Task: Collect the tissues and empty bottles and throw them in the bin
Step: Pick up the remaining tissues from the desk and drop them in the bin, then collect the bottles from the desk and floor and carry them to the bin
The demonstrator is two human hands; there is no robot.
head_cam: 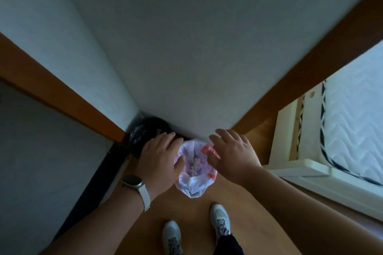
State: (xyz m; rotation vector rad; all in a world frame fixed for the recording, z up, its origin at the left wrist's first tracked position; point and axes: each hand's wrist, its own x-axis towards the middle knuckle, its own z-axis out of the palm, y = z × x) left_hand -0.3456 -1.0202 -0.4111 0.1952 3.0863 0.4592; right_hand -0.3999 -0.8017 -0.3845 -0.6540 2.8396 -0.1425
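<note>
The person stands over a small bin (194,184) lined with a white plastic bag printed in red, set on the wooden floor (244,217) close to the corner of the walls; both hands hang above its mouth, and neither holds anything that can be seen; the left hand (159,155) lies over the left rim with its fingers straight and close together, the thumb at the liner's edge, though whether it touches the plastic cannot be told; the right hand (232,151) hovers over the right rim with its fingers spread apart and relaxed, the thumb above the red print; down inside the liner sit some pale crumpled lumps (195,166), probably tissues, though they are too blurred to be sure; no bottle shows anywhere, in the bin or out of it; judging by the empty hands over the opening, one load seems already dropped, and whether more rubbish waits elsewhere in the room cannot be told from here; a second bin with a black liner (148,128) stands just behind, in the corner itself; a smartwatch (132,181) sits on the left wrist, and a mattress (352,122) lies off to the right.
</note>
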